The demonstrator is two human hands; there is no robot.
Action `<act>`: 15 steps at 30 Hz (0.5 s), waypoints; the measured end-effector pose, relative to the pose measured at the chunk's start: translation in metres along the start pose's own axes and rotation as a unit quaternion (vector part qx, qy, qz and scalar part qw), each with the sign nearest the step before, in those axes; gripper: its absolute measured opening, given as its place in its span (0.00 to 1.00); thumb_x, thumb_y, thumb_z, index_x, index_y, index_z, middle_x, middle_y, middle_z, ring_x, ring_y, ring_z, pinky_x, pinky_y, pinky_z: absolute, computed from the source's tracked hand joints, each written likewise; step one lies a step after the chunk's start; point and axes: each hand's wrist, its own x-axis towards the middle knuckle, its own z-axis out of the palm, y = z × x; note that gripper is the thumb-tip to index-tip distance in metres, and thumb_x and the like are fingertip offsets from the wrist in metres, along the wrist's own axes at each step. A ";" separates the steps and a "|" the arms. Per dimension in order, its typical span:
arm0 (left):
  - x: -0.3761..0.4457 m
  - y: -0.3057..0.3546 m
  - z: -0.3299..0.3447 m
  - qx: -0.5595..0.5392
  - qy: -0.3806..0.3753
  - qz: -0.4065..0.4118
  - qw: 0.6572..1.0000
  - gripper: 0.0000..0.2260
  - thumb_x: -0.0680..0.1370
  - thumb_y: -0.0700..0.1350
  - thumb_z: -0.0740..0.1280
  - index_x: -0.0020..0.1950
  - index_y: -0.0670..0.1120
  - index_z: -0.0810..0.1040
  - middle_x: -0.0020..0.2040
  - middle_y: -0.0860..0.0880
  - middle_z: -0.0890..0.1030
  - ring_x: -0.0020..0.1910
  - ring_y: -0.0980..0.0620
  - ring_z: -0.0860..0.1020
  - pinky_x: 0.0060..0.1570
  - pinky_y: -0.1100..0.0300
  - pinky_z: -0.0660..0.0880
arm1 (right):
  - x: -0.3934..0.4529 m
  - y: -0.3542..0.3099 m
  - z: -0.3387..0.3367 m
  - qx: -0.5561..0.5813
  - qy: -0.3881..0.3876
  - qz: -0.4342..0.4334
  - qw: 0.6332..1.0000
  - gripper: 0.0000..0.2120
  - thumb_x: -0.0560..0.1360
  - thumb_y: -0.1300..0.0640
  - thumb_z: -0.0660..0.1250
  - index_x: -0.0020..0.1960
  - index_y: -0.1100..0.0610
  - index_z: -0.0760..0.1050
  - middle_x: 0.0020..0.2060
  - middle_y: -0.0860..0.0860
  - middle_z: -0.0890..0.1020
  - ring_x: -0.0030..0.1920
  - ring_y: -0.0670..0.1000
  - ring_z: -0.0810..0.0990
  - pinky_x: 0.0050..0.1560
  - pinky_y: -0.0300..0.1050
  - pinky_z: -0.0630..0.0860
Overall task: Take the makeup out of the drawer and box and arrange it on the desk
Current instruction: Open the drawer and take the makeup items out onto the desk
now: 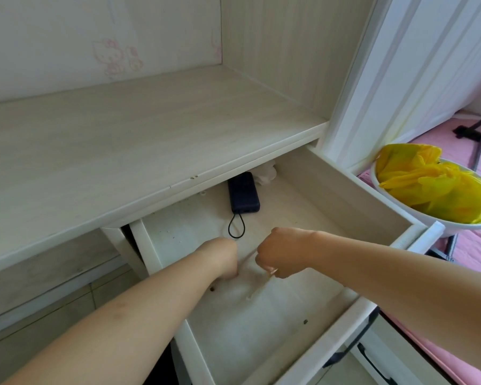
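Head view: no makeup is plainly visible; the pulled-out drawer looks nearly bare. Both hands are inside it, curled over a thin pale stick-like thing lying on the drawer floor, possibly a cotton swab or slim applicator, too blurred to tell. The left hand is bent down at the wrist, its fingers hidden, so I cannot tell their grip. The right hand has its fingers pinched narrow at the thing's upper end, probably to lift it. At 12 o'clock from the hands lies a dark, smooth, rounded power bank with a cord loop. The tabletop above is pale wood-grain. At 2 o'clock, a white bowl holds crumpled yellow plastic.
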 end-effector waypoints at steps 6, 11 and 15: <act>-0.026 -0.011 -0.029 -0.271 0.054 0.068 0.959 0.03 0.73 0.46 0.67 0.40 0.47 0.77 0.43 0.47 0.81 0.41 0.50 0.80 0.41 0.57 0.78 | -0.063 0.016 -0.026 0.269 0.102 0.115 0.951 0.08 0.74 0.50 0.65 0.52 0.49 0.74 0.44 0.43 0.77 0.43 0.46 0.74 0.49 0.43 0.75; -0.060 -0.018 -0.062 -0.430 0.125 0.127 0.885 0.03 0.75 0.42 0.68 0.47 0.45 0.76 0.45 0.46 0.82 0.42 0.53 0.80 0.38 0.67 0.77 | -0.082 0.017 -0.060 0.411 0.228 0.175 0.865 0.08 0.70 0.51 0.69 0.39 0.41 0.72 0.37 0.40 0.80 0.39 0.38 0.77 0.44 0.34 0.74; -0.086 -0.038 -0.092 -0.525 0.193 0.151 0.815 0.03 0.74 0.41 0.69 0.47 0.44 0.77 0.43 0.47 0.83 0.41 0.54 0.81 0.43 0.63 0.80 | -0.066 0.017 -0.100 0.534 0.319 0.174 0.763 0.08 0.70 0.58 0.71 0.37 0.47 0.75 0.33 0.41 0.80 0.34 0.39 0.77 0.43 0.34 0.74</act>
